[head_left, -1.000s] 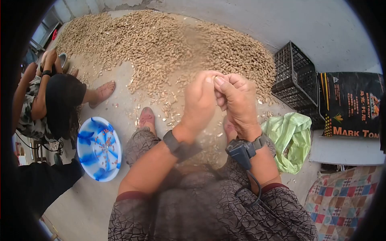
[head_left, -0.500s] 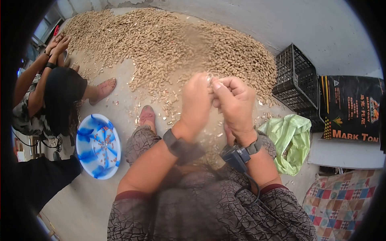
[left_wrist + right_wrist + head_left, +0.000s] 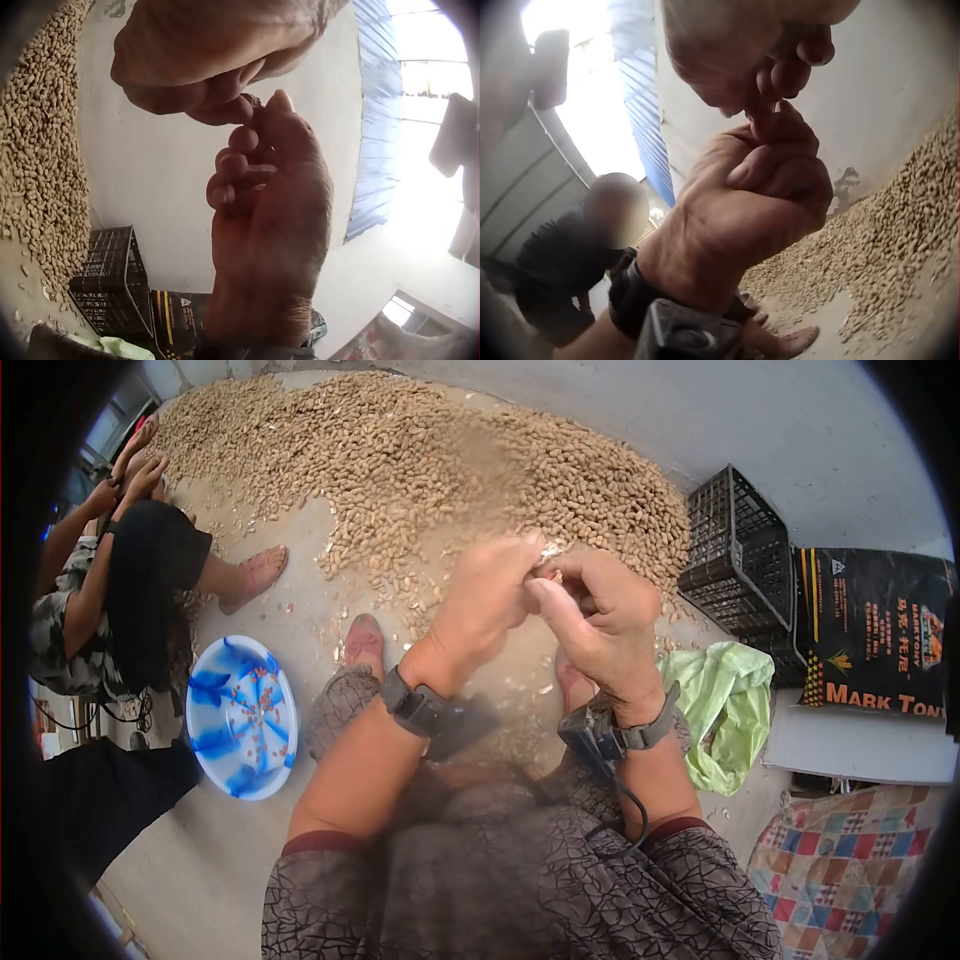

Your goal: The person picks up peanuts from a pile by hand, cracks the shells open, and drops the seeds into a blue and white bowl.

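Raised in front of the body, the left hand (image 3: 480, 600) and right hand (image 3: 610, 625) meet at the fingertips. Between them is a cracked peanut (image 3: 551, 550), its pale inner shell showing and a reddish bit near the right thumb. The right thumb and forefinger pinch it from one side; the left fingers, curled, grip it from the other. In the left wrist view a small dark bit of the peanut (image 3: 253, 99) shows between the fingertips. Fingers hide most of it in the right wrist view.
A large heap of unshelled peanuts (image 3: 400, 460) lies along the wall. A blue-and-white basin (image 3: 207, 720) holds scattered kernels. At right are a green plastic bag (image 3: 735, 705), a black crate (image 3: 735, 550) and a black sack (image 3: 875, 625). Another person (image 3: 95, 590) sits at left.
The fingertips have shifted, and the peanut now shows pale opened shell between them. The right hand has turned and moved slightly right. At left, the other person's hands have moved.
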Demonstrator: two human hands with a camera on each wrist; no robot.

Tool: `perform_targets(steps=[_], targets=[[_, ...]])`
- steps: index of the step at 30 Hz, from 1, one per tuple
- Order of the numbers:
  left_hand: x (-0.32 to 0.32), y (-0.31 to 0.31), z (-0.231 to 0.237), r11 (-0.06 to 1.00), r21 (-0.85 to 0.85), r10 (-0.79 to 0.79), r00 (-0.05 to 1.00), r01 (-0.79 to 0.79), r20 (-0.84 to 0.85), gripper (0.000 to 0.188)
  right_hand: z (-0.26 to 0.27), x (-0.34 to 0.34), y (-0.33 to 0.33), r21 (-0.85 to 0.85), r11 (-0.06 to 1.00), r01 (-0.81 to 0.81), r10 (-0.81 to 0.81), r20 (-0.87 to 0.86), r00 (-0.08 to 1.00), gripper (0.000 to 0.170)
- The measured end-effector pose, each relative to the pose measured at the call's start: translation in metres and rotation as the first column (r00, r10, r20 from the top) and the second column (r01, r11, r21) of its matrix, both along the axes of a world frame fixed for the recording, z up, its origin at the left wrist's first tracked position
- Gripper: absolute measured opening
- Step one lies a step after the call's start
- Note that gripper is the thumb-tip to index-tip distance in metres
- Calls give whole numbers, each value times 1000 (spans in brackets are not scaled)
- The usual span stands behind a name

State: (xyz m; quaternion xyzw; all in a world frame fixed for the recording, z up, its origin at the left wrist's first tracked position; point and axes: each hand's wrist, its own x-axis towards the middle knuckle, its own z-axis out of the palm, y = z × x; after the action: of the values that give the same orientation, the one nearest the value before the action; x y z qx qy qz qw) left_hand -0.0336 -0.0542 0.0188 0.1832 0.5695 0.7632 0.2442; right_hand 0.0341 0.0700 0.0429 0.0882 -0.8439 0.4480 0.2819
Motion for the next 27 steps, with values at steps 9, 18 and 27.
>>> perform_targets(steps=[9, 18, 27], targets=[[5, -3, 13, 982, 185, -132, 872, 49, 472, 22, 12, 3, -1, 274, 958, -83, 103, -62, 993, 14], [4, -1, 11, 979, 202, -107, 755, -34, 647, 21, 8, 2, -3, 94, 992, -81, 87, -57, 995, 13], [6, -5, 3, 979, 191, -157, 839, 65, 521, 24, 4, 8, 0, -88, 995, -51, 60, 102, 993, 8]])
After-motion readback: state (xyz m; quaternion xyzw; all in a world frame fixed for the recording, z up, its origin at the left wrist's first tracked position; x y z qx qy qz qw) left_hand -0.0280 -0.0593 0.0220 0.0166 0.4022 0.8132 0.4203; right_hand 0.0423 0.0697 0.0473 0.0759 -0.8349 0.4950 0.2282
